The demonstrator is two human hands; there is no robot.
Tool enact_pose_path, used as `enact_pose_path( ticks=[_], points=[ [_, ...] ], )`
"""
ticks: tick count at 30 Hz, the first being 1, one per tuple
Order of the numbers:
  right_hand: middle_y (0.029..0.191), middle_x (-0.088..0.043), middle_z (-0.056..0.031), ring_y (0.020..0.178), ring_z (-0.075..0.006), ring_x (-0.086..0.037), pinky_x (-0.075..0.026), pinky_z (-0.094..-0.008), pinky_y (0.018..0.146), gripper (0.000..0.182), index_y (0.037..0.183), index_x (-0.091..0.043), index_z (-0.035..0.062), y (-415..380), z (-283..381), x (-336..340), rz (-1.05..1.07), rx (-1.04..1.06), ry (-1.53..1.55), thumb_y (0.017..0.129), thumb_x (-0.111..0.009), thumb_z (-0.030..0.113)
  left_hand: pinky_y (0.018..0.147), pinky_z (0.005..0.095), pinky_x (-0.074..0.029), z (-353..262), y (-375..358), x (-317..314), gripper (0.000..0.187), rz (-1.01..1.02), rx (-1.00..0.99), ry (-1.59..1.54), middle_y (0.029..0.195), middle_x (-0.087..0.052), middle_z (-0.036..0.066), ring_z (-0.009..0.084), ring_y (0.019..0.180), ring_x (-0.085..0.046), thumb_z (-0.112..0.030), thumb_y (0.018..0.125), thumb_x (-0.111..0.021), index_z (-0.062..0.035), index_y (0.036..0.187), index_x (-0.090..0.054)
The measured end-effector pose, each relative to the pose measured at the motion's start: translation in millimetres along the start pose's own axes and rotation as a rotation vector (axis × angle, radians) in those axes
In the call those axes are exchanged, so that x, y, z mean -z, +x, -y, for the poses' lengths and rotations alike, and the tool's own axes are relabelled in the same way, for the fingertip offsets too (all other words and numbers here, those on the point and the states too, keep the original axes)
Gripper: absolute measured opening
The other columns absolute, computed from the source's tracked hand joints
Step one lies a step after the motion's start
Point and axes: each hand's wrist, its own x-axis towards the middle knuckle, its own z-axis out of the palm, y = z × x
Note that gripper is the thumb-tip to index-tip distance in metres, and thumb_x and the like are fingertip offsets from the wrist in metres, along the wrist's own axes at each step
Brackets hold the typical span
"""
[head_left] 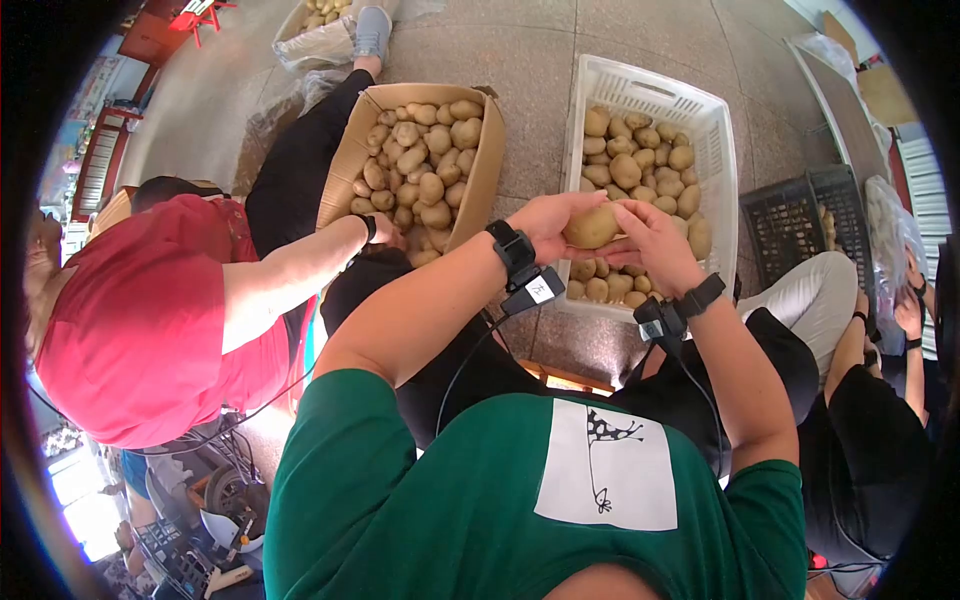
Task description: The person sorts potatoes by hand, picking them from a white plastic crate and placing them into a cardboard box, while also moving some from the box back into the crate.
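A single yellowish potato is held up between my two hands, over the near part of a white plastic crate. My left hand grips it from the left, with the thumb along its top. From the right, my right hand closes on it, thumb on top and fingers beneath. Below and beyond my hands, many potatoes lie in the crate. My hands and forearms hide part of the crate's near side.
To the left stands a cardboard box of potatoes, with a co-worker's hand at its near edge. A black crate is at the right, beside other people's legs and hands. Another potato container stands far left. Cables hang from my wrist devices.
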Motion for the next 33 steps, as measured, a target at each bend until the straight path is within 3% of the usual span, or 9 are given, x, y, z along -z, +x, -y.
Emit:
enact_pose_path(
  ticks=[7,10,12,14,16,19,24,33],
  points=[
    [0.090,-0.056,-0.0058,0.071,-0.0109,-0.057,-0.047,-0.0219,0.061,0.029,0.109,-0.045,0.0018,6.7,-11.7,8.6,0.027,0.136,-0.143,0.086,-0.047,0.019,0.072,0.0281,-0.049,-6.3,-7.2,5.9,0.032,-0.073,-0.066,0.102,0.102,-0.050,0.009,0.0170,0.090,-0.052,-0.022,0.081,-0.056,-0.0056,0.107,-0.048],
    [0.089,-0.056,-0.0051,0.072,-0.0103,-0.056,-0.046,-0.0216,0.062,0.029,0.109,-0.046,0.0006,3.9,-11.5,8.5,0.026,0.109,-0.144,0.085,-0.049,0.015,0.068,0.0233,-0.050,-12.1,-3.2,22.8,0.031,-0.148,-0.121,0.002,0.099,-0.051,0.009,0.0162,0.082,-0.053,-0.022,0.081,-0.056,-0.0042,0.106,-0.048],
    [0.087,-0.056,-0.0043,0.072,-0.0099,-0.055,-0.046,-0.0216,0.062,0.027,0.105,-0.048,-0.0005,2.7,-13.0,8.2,0.022,0.105,-0.197,0.083,-0.051,0.015,0.067,0.0226,-0.050,-15.0,-3.1,35.4,0.028,-0.289,-0.258,-0.175,0.099,-0.050,0.009,0.0170,0.080,-0.053,-0.019,0.083,-0.054,-0.0029,0.105,-0.049],
    [0.085,-0.055,-0.0035,0.071,-0.0095,-0.055,-0.045,-0.0215,0.061,0.024,0.102,-0.049,-0.0006,-0.4,-9.1,4.7,0.020,0.091,-0.204,0.083,-0.052,0.014,0.068,0.0255,-0.049,-23.2,1.1,58.1,0.022,-0.369,-0.253,-0.233,0.097,-0.051,0.007,0.0165,0.084,-0.051,-0.015,0.082,-0.054,-0.0046,0.101,-0.049],
    [0.083,-0.054,-0.0029,0.069,-0.0087,-0.053,-0.045,-0.0215,0.060,0.022,0.100,-0.049,-0.0003,-2.3,-8.8,2.9,0.020,0.080,-0.236,0.083,-0.052,0.014,0.073,0.0311,-0.049,-26.6,2.0,75.8,0.026,-0.547,-0.496,-0.289,0.105,-0.047,0.009,0.0208,0.093,-0.047,-0.013,0.083,-0.051,-0.0043,0.106,-0.044],
    [0.082,-0.054,-0.0025,0.068,-0.0080,-0.051,-0.045,-0.0211,0.060,0.022,0.100,-0.050,-0.0003,-1.8,-11.6,4.5,0.033,0.074,-0.230,0.083,-0.052,0.013,0.078,0.0355,-0.048,-35.0,1.4,108.8,0.032,-0.654,-0.584,-0.410,0.112,-0.040,0.011,0.0253,0.099,-0.043,-0.010,0.083,-0.048,-0.0057,0.114,-0.037],
    [0.080,-0.054,-0.0024,0.066,-0.0080,-0.050,-0.044,-0.0217,0.060,0.022,0.099,-0.050,-0.0009,-3.0,-15.0,4.9,0.045,0.081,-0.279,0.083,-0.052,0.013,0.080,0.0363,-0.047,-39.3,-1.4,154.5,0.037,-0.721,-0.688,-0.515,0.117,-0.034,0.011,0.0272,0.101,-0.040,-0.005,0.082,-0.045,-0.0075,0.117,-0.033],
    [0.079,-0.053,-0.0003,0.070,-0.0069,-0.050,-0.043,-0.0209,0.063,0.021,0.100,-0.051,0.0019,-2.0,-26.0,11.0,0.078,0.063,-0.391,0.083,-0.052,0.014,0.076,0.0320,-0.047,-45.6,-9.7,158.4,0.028,-0.861,-0.809,-0.576,0.106,-0.041,0.009,0.0234,0.093,-0.044,-0.007,0.082,-0.045,-0.0050,0.109,-0.039]
  ],
)
